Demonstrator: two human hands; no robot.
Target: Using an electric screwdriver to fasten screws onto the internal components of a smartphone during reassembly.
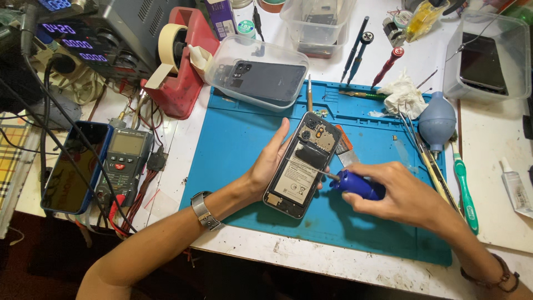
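An opened smartphone with its back cover off lies tilted on a blue work mat, battery and circuit board showing. My left hand cups its left edge and holds it up off the mat. My right hand grips a blue-handled screwdriver, whose thin tip touches the phone's right side near the middle.
A clear lidded box holds a dark phone back cover at the mat's top. A red tape dispenser, a multimeter, a dark phone in a blue case, a blue air blower, tweezers, a green toothbrush and several screwdrivers surround the mat.
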